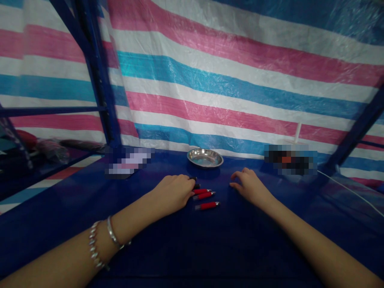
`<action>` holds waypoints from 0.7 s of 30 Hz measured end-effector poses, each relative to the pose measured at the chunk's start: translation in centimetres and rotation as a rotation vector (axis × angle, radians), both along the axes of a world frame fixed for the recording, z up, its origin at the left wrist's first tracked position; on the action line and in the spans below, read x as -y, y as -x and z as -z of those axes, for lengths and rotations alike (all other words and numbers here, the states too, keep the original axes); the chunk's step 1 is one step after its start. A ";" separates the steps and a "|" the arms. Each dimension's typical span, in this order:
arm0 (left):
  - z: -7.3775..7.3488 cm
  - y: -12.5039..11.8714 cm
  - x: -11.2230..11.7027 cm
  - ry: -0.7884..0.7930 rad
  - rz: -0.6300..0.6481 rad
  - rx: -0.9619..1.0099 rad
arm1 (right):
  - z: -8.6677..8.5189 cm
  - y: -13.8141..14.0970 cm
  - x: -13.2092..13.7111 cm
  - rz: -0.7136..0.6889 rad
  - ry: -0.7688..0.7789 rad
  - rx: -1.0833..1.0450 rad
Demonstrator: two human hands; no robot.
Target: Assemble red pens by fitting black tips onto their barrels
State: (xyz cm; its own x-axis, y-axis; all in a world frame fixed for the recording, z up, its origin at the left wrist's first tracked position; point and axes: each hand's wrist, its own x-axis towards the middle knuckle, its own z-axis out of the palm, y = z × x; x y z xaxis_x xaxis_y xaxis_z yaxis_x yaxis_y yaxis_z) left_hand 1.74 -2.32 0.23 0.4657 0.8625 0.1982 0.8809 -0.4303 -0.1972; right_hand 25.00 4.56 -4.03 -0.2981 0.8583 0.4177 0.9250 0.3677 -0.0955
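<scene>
Three red pens with silver tips lie side by side on the dark blue table, and a dark pen end shows just behind them. My left hand rests curled on the table with its fingertips touching the near ends of the pens. Bracelets circle my left wrist. My right hand lies on the table to the right of the pens, fingers bent and slightly apart, holding nothing. A small round metal dish stands behind the pens, between the two hands.
A striped pink, white and blue tarp hangs behind the table. Dark blue frame posts stand at the left and right. Blurred items lie at back left and back right. A white cable runs off right.
</scene>
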 end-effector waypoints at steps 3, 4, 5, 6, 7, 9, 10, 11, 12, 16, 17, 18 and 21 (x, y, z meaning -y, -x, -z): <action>0.1 0.1 -0.1 -0.007 0.019 0.021 | -0.1 0.0 -0.1 -0.003 0.024 0.009; 0.1 0.1 -0.1 -0.013 0.027 0.027 | -0.1 0.0 -0.1 -0.005 0.036 0.012; 0.2 0.1 -0.1 -0.019 0.032 0.032 | -0.1 0.0 -0.1 -0.009 0.047 0.016; 0.2 0.1 -0.1 -0.022 0.034 0.036 | -0.1 0.0 0.0 -0.014 0.054 0.019; 0.2 0.1 -0.1 -0.022 0.033 0.036 | -0.1 0.0 0.0 -0.018 0.060 0.022; 0.1 0.1 -0.1 -0.016 0.021 0.033 | -0.1 0.1 0.0 -0.026 0.066 0.025; 0.0 0.1 0.0 -0.014 0.010 0.033 | -0.1 0.1 -0.1 -0.027 0.068 0.024; -0.1 0.1 0.0 -0.014 -0.003 0.034 | -0.1 0.1 -0.1 -0.029 0.069 0.021; -0.3 0.1 0.0 -0.016 -0.020 0.034 | 0.0 0.1 -0.1 -0.029 0.069 0.018; -0.6 0.2 0.0 -0.032 -0.085 0.017 | 0.0 0.1 -0.1 -0.038 0.053 0.005; -0.7 0.2 0.0 -0.032 -0.099 0.009 | 0.0 0.1 -0.1 -0.037 0.049 0.002; -0.7 0.3 0.0 -0.030 -0.109 0.002 | 0.0 0.1 0.0 -0.035 0.046 -0.002; -0.5 0.5 -0.1 -0.017 -0.124 -0.005 | -0.2 0.2 0.2 -0.036 0.026 -0.018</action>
